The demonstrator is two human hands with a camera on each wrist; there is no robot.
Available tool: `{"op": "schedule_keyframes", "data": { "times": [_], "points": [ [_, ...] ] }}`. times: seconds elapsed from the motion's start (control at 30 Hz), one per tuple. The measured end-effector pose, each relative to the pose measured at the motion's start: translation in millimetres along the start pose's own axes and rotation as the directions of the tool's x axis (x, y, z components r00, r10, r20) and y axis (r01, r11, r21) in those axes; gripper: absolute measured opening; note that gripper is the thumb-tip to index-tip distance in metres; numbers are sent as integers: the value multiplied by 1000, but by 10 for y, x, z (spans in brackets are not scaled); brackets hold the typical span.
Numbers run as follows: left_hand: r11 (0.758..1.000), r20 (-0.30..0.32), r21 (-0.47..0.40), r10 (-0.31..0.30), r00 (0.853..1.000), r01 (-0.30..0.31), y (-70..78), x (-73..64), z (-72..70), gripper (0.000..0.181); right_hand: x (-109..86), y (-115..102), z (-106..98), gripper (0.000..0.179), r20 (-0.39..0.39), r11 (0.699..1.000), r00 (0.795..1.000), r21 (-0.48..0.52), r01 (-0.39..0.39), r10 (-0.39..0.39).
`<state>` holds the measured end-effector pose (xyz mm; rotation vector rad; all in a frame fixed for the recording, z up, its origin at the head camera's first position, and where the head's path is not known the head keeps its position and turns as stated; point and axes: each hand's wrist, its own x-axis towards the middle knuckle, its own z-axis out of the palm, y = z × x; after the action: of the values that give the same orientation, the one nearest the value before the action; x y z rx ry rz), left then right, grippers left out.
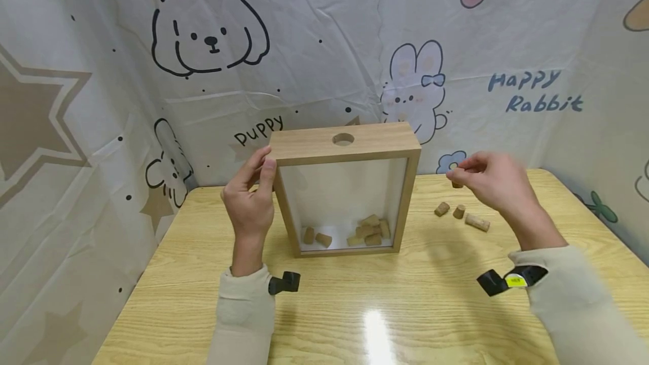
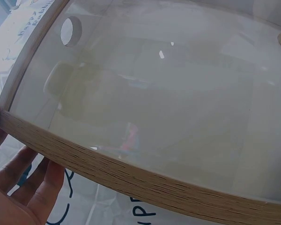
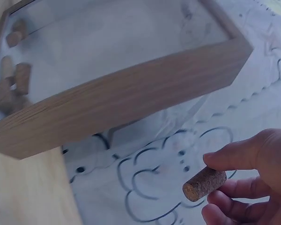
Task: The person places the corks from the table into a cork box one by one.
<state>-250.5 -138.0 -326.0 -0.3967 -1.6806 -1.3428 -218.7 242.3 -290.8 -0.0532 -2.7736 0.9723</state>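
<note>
A wooden shadow box (image 1: pixel 346 151) with a clear front stands upright on the table, a round hole in its top. Several corks (image 1: pixel 372 231) lie inside on its floor. My left hand (image 1: pixel 249 199) grips the box's upper left corner, thumb at the front and fingers along the side. To the right of the box, my right hand (image 1: pixel 499 182) pinches a cork (image 3: pixel 205 183) between thumb and fingers, held in the air apart from the box. Below that hand, a few loose corks (image 1: pixel 478 222) lie on the table.
The yellow wood-grain table (image 1: pixel 324 303) carries the box near its back edge. Behind it hangs a pale cloth (image 1: pixel 324 61) printed with cartoon animals, wrapping round both sides. Black wrist cameras (image 1: pixel 286 283) sit on both sleeves.
</note>
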Motion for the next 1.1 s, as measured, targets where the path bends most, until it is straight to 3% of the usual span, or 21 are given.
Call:
{"op": "schedule_keyframes", "data": {
  "times": [0.3, 0.53, 1.1],
  "points": [
    [1000, 0, -4, 3, 1000, -3, 11, 0, 8, 21, -4, -295, -222, 48, -80, 998, 995, 20, 54, -52],
    [1000, 3, 2, -1, 1000, 1, 19, 2, 4, 21, -6, -555, -350, 43, -183, 993, 977, 15, 117, -113],
    [1000, -8, 4, 5, 1000, -5, 9, 2, 4, 20, 134, -1061, -324, 34, -147, 978, 975, 102, 181, -165]
  ]
}}
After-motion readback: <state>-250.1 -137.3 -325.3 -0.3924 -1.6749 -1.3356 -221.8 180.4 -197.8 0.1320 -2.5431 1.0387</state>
